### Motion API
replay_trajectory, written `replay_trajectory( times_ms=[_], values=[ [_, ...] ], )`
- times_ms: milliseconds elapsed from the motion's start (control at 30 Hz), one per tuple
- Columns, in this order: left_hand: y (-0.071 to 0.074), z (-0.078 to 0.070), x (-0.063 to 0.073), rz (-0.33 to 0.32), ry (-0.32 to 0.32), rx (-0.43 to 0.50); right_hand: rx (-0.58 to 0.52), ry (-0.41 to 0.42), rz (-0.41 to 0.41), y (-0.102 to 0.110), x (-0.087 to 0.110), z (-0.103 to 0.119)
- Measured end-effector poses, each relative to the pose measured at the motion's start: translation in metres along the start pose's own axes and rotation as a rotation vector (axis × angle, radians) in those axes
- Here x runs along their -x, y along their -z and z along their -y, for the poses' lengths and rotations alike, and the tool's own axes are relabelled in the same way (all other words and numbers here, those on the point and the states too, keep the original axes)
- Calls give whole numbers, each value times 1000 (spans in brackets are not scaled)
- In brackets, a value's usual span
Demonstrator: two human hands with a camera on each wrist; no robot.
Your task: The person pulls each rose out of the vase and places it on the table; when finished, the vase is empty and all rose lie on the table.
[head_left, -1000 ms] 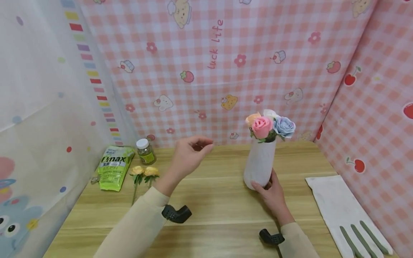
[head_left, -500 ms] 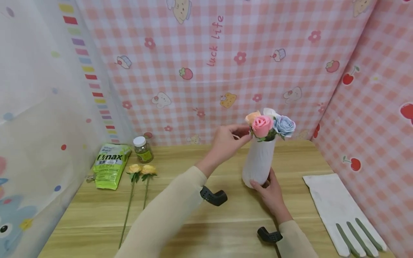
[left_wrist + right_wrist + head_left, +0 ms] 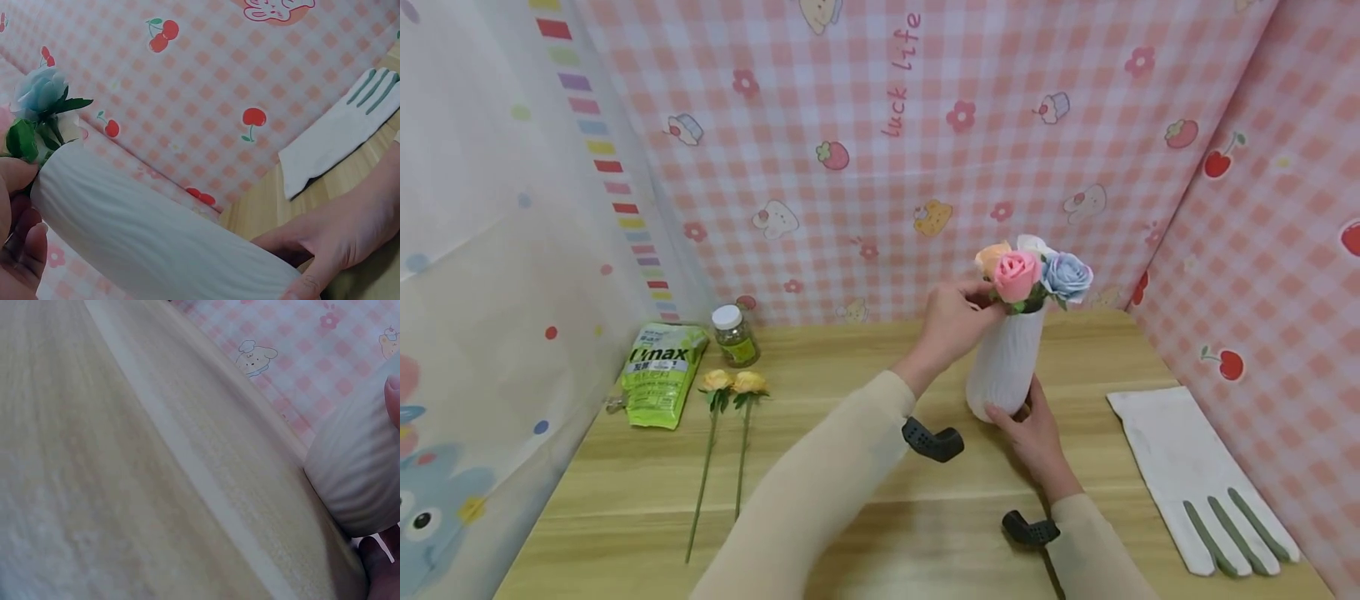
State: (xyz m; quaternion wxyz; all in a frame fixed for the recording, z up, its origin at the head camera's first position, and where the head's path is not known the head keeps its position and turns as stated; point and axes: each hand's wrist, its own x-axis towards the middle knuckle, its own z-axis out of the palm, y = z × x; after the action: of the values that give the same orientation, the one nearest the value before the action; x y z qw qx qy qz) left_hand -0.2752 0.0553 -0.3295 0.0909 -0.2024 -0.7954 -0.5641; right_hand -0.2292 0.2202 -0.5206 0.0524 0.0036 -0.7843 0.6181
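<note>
A white ribbed vase (image 3: 1004,367) leans slightly, its base near the tabletop. My right hand (image 3: 1036,437) grips it low down, thumb in front and fingers around the side. From its mouth rise a pink rose (image 3: 1017,276), a blue rose (image 3: 1067,277), a peach rose (image 3: 991,259) and a white rose (image 3: 1033,245). At the rim, my left hand (image 3: 953,323) pinches just under the pink rose, beside a green leaf (image 3: 22,140) in the left wrist view. The right wrist view catches the vase's lower end (image 3: 356,469) in the right hand's fingers.
Two yellow flowers (image 3: 717,381) on long stems lie on the wooden table (image 3: 865,417) at left. Behind them are a green packet (image 3: 662,375) and a white-lidded jar (image 3: 735,336). A white glove (image 3: 1187,467) with green stripes lies at right. Patterned cloth walls surround the table.
My left hand has moved right from mid-air over the table to the flowers at the vase rim. The right hand keeps its grip on the vase.
</note>
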Motion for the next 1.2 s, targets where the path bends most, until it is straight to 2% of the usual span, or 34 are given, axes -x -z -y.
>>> replay_trajectory(
  times_ms=[233,433,500,600,733,900,1067,1200],
  values=[
    [-9,-1,-3,-28,-112,12,-4,19,-19,-1,-2,-5],
    [-21,-5,-1,50,-184,-80,-4,11,-27,0,-3,-8],
    [-25,-7,0,55,-188,-124,-9,5,-21,1,-2,-10],
    [-28,-8,1,29,-172,-131,-29,1,-12,1,-1,-9],
    [-29,-6,2,5,-157,-89,-35,-4,2,1,5,6],
    [-26,-3,3,-13,-205,-21,-15,-7,8,0,14,28],
    [-22,-2,4,-16,-204,18,0,1,1,-1,12,27],
    [-17,-3,4,-42,-214,19,10,11,7,-1,11,26]
  ],
)
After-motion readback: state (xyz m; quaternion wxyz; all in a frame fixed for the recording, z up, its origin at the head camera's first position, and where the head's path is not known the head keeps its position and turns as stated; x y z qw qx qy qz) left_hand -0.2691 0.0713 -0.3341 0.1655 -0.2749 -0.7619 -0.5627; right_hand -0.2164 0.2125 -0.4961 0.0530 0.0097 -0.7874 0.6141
